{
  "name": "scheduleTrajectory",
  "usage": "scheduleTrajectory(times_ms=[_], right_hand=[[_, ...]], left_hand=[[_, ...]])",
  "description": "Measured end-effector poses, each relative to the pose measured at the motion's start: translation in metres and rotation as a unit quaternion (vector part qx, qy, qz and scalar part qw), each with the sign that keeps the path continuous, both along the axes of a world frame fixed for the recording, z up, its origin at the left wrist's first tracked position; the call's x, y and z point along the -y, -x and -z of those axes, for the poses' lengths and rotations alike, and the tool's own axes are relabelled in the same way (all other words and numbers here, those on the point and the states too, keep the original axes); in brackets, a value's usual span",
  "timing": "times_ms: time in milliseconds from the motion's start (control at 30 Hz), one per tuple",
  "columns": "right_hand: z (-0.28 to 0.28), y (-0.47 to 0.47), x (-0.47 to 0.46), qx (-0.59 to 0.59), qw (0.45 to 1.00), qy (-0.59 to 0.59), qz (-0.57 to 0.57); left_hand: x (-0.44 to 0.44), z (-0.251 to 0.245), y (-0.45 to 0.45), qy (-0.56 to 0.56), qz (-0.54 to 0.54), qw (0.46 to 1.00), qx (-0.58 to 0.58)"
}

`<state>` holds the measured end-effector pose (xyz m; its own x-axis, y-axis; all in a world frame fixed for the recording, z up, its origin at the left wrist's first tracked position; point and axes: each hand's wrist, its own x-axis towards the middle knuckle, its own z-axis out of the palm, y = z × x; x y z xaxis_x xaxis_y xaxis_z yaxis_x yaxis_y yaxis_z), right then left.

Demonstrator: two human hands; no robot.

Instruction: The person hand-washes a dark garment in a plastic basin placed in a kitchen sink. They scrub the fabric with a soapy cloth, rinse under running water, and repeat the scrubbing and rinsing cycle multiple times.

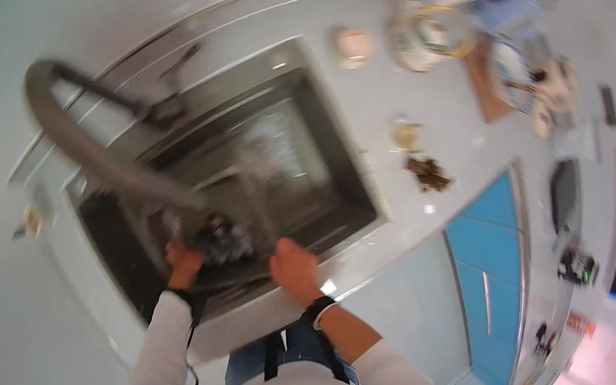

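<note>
Below me is a dark metal sink (339, 223) with a tall curved faucet (97, 158) reaching over it. My left hand (185, 260) is inside the near-left part of the basin, beside a dark, glossy clump (228, 243) too blurred to name. Whether those fingers grip anything is hidden by blur. My right hand (294, 270) hovers by the near rim with its fingers curled; nothing clear shows in it. The far part of the basin holds a bright, wet-looking patch (279, 144).
On the white counter (386, 101) stand a pale round container (353, 49), a brown clump (428, 175) and a small yellowish item (407, 136). Farther back are a yellow-rimmed container (435, 32), a wooden board (487, 88) and a bowl (513, 65). Blue cabinet doors (488, 255) stand at right.
</note>
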<state>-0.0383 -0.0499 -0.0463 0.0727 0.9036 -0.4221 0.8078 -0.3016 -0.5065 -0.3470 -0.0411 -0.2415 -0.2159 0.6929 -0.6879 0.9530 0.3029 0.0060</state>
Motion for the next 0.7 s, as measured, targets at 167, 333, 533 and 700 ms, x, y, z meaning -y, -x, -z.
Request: scheduleTrajectory(times_ms=[167,333,533,700], right_hand=[[0.005,0.001,0.006,0.02,0.999,-0.027,-0.013],[0.02,-0.004,0.017,0.051,0.996,-0.064,-0.04],[0.017,-0.007,0.014,0.075,0.994,-0.069,-0.049],[0.018,-0.006,0.012,0.098,0.993,-0.054,-0.044]], left_hand=[[-0.021,0.022,-0.036,-0.075,-0.276,0.916,0.281],[-0.058,-0.02,-0.113,-0.127,-0.166,0.961,0.18],[-0.068,-0.115,-0.171,-0.099,-0.002,0.968,0.232],[-0.054,-0.133,-0.181,-0.048,0.148,0.923,0.351]])
